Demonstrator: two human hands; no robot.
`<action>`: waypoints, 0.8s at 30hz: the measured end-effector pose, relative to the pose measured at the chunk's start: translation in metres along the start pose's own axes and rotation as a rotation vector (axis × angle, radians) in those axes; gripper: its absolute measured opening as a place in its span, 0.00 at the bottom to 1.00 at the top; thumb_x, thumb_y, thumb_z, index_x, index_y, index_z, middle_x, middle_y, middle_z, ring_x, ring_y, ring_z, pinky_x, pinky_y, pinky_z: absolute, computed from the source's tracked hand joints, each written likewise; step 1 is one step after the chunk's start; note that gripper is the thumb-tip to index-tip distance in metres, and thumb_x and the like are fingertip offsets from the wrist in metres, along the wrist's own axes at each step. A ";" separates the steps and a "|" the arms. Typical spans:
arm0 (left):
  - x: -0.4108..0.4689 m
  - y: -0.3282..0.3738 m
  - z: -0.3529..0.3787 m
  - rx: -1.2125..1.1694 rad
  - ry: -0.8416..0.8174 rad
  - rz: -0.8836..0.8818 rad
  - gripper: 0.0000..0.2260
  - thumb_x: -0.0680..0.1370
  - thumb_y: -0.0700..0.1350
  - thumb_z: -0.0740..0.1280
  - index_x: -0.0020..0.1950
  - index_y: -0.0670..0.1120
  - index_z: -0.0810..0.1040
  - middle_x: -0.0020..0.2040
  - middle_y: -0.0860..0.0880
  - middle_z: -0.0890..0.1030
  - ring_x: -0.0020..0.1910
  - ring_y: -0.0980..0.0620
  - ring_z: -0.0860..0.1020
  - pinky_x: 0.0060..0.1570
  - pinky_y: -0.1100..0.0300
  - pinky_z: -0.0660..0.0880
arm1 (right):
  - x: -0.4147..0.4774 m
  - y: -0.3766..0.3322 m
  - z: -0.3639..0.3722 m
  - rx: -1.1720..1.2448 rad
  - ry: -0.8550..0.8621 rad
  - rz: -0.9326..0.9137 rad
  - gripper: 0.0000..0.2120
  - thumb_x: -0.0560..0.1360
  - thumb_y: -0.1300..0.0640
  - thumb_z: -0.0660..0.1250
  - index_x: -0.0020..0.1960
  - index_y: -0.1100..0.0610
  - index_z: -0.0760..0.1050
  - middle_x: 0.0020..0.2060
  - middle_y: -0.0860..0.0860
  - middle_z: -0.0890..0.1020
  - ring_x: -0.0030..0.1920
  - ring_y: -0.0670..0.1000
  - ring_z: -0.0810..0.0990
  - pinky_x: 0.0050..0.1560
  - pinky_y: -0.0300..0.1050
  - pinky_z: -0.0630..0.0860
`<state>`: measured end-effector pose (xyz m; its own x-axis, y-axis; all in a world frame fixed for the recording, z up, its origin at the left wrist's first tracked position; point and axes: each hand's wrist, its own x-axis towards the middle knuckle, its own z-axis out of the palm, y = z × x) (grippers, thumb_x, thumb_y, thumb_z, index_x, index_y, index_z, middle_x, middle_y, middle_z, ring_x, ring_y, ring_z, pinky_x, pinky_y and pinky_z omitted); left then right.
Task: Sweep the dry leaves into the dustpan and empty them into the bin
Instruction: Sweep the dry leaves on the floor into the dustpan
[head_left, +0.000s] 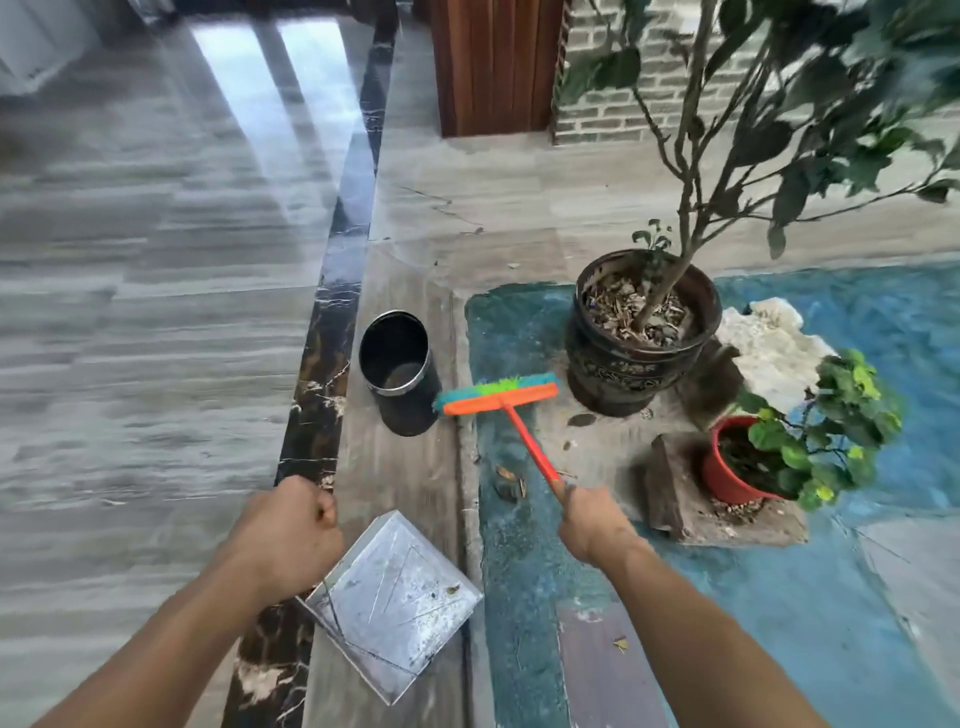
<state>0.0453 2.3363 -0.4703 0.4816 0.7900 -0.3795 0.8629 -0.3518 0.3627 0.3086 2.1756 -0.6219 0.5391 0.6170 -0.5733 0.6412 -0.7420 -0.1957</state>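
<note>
Reaching forward from the near edge, both bare forearms stretch out over the floor. The left hand (291, 535) is clenched in a tight fist, knuckles up, over the near-left corner of the metal dustpan (400, 597); it grips the pan by a part hidden under the fist. The pan sits corner-on with its scratched inside facing up and a small scrap of leaf near its right corner.

The right hand (592, 525) is wrapped around the near end of the broom (498, 392), with the wrist straight. The orange handle slants away to the far left. The broom's head, with green and blue bristles, lies just beside the black bin (397, 364) and left of the big dark plant pot (639, 358).

A few dry leaves (511, 483) lie on the floor just left of the handle, between the broom head and the hands. One more leaf (621, 644) lies near the right forearm.

The bin stands upright and open beside a black marble strip (332, 322). A small red pot (727, 467) with a green plant stands right of the broom handle, on a brown slab (675, 499).
</note>
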 end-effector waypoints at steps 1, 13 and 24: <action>0.006 -0.002 0.000 0.008 -0.007 -0.009 0.10 0.62 0.37 0.61 0.22 0.48 0.69 0.19 0.52 0.63 0.28 0.48 0.62 0.28 0.60 0.62 | 0.010 0.001 -0.002 0.020 0.023 0.009 0.22 0.76 0.62 0.58 0.70 0.55 0.69 0.56 0.59 0.81 0.57 0.61 0.80 0.55 0.48 0.76; 0.023 0.016 0.001 0.064 -0.086 -0.051 0.14 0.64 0.34 0.65 0.21 0.47 0.69 0.16 0.51 0.64 0.24 0.51 0.62 0.24 0.62 0.60 | -0.019 0.052 0.018 0.377 -0.106 0.204 0.16 0.81 0.51 0.54 0.59 0.55 0.77 0.38 0.58 0.78 0.34 0.59 0.77 0.40 0.52 0.80; 0.015 0.033 -0.026 0.082 -0.071 -0.029 0.12 0.64 0.36 0.67 0.23 0.46 0.69 0.20 0.51 0.62 0.31 0.45 0.60 0.28 0.58 0.62 | -0.094 0.078 -0.030 0.496 -0.016 0.169 0.17 0.82 0.47 0.54 0.52 0.52 0.79 0.33 0.56 0.78 0.29 0.58 0.78 0.33 0.52 0.80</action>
<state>0.0768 2.3495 -0.4422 0.4630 0.7639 -0.4496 0.8851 -0.3710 0.2810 0.3240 2.0678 -0.5598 0.6018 0.4764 -0.6410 0.2076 -0.8683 -0.4505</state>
